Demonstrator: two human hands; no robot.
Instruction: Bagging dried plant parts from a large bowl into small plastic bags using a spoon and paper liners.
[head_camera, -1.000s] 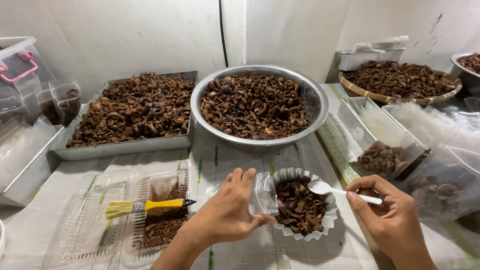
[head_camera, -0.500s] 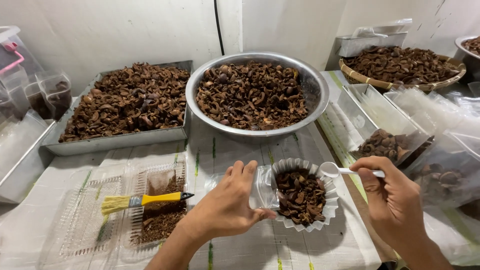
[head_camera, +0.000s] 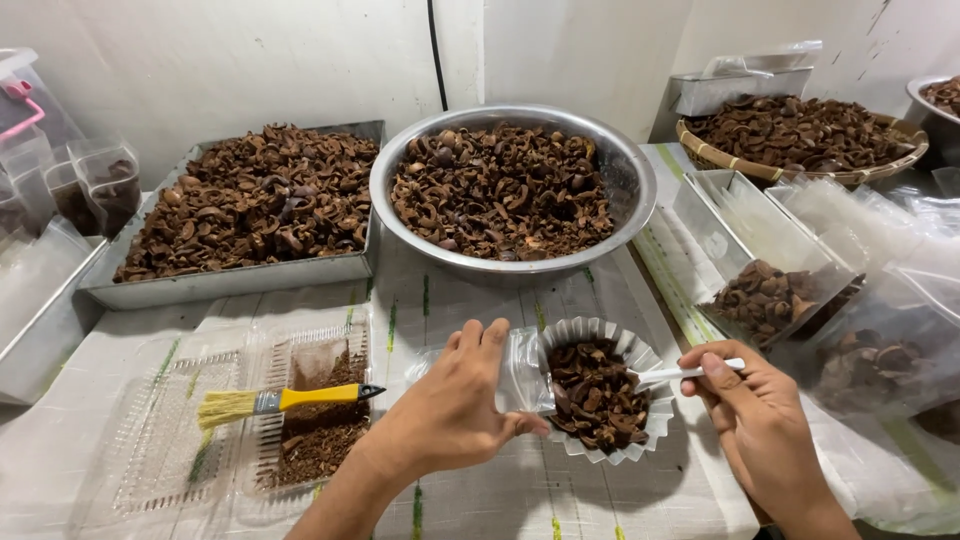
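Head view: a fluted paper cup (head_camera: 600, 400) of brown shell pieces is steadied on the tabletop (head_camera: 480, 300) by the left hand (head_camera: 455, 410), fingers pinched on its rim, while a white spoon (head_camera: 685, 373), gripped by the right hand (head_camera: 760, 420), is dipped into it

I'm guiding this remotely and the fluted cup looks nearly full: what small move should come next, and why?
Probably ease the white spoon out of the fluted paper cup while the left hand steadies the rim. The brown shell pieces are heaped close to the rim, the spoon's bowl sits among them, and the right hand holds only the handle, so a quick pull could flick pieces out.
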